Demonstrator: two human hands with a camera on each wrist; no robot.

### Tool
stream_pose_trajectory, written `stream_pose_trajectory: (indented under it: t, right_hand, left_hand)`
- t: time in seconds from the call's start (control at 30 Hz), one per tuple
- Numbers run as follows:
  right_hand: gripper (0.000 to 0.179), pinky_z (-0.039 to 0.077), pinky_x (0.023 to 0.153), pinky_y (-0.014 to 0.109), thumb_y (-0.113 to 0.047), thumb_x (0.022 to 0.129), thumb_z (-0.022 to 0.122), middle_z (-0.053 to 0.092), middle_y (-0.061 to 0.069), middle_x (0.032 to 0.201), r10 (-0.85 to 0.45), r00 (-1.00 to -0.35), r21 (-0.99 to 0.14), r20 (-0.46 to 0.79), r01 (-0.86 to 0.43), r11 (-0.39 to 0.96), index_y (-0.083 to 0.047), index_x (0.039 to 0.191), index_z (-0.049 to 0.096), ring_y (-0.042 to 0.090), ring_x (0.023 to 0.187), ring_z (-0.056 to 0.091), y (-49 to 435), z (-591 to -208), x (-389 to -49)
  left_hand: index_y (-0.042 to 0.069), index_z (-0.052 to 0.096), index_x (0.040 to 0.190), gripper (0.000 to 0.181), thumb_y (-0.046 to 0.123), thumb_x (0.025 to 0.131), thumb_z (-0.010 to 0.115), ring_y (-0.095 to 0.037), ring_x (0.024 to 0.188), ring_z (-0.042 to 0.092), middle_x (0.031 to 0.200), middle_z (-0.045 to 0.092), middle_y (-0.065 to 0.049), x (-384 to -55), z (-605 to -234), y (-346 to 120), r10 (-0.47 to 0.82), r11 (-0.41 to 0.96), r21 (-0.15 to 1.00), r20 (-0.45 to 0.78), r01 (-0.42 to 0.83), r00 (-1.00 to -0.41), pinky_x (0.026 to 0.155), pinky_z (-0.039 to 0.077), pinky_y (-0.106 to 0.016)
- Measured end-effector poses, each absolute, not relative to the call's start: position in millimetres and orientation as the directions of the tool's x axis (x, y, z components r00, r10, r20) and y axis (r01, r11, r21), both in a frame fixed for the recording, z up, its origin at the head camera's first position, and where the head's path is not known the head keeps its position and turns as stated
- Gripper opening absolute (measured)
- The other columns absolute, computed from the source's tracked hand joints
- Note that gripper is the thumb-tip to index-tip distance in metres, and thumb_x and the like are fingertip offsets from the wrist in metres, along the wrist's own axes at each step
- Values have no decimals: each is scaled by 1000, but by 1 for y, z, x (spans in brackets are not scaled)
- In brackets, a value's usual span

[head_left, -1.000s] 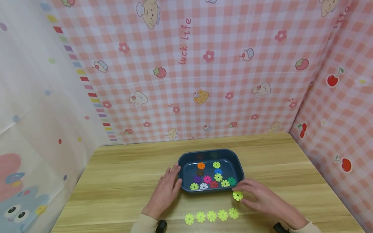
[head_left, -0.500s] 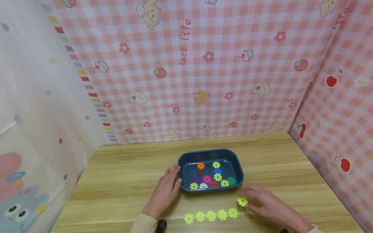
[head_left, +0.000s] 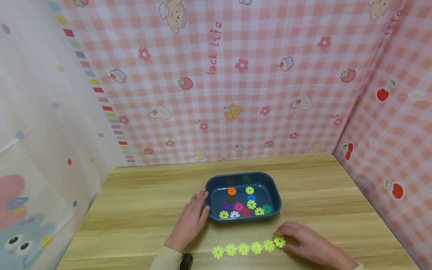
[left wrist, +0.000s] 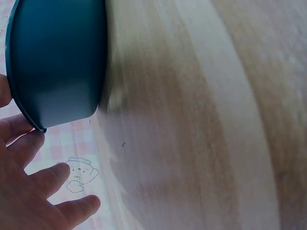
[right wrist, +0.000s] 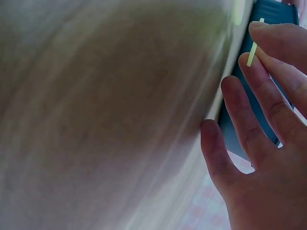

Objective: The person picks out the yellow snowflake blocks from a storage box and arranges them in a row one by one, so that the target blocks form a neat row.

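At the lower right, your right hand pinches a bright disc between thumb and fingertips, just beside a row. Your left hand, fingers spread, touches the left rim of the blue tray, behind that row. Patterned cloth hangs along the back edge of the table; wood extends either side of the tray. Five yellow-green discs form the row (six counting yours); twelve loose discs lie in the tray, four yellow-green.
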State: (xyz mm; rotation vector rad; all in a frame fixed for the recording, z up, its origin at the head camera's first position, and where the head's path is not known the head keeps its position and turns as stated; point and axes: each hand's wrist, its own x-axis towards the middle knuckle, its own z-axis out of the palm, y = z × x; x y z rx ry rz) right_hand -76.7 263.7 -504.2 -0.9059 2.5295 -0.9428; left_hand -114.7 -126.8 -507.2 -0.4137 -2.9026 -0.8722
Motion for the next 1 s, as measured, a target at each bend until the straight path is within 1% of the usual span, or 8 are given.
stream_pose_trajectory:
  t: [0.23,0.4,0.63,0.73,0.87,1.0]
  right_hand:
    - [23,55,95,29,-28,101,70,64,-17,120,-652,-754,-653,-81,-454,606,-27,123,71,4,105,58,265,-508,-77]
    - [24,55,95,30,-24,100,69,65,-17,120,-668,-741,-634,-73,-483,605,-28,124,71,4,105,58,267,-508,-78]
    - [26,55,96,31,-25,100,70,65,-16,123,-680,-729,-630,-74,-494,599,-27,126,71,5,108,58,268,-507,-78]
    - [26,54,96,31,-26,100,70,65,-16,123,-669,-737,-639,-94,-471,608,-28,126,70,5,108,58,268,-506,-77]
    - [29,55,97,31,-29,99,71,65,-15,126,-627,-764,-671,-148,-388,632,-28,128,70,6,109,59,267,-498,-75]
    - [31,56,99,40,-31,100,69,66,-11,130,-600,-788,-633,-138,-395,665,-24,130,70,12,116,62,263,-481,-75]
  left_hand:
    - [6,45,156,52,29,110,50,-44,150,34,165,37,-11,-115,-508,-127,240,796,530,169,293,-956,115,33,-67]
    - [6,45,156,52,29,110,50,-43,150,34,165,37,-10,-115,-508,-128,236,795,532,173,292,-956,115,33,-67]
    - [7,45,156,52,30,110,50,-43,150,34,165,37,-10,-116,-509,-127,231,795,536,168,285,-958,115,32,-67]
    - [7,45,157,52,30,111,49,-43,150,33,166,36,-10,-116,-509,-126,231,795,537,161,282,-959,116,32,-66]
    - [7,44,157,52,29,111,49,-43,150,33,166,35,-9,-115,-509,-127,233,792,542,159,282,-960,116,32,-66]
    - [6,45,156,52,28,110,50,-43,150,33,166,36,-10,-115,-509,-127,237,788,544,164,288,-958,115,33,-67]
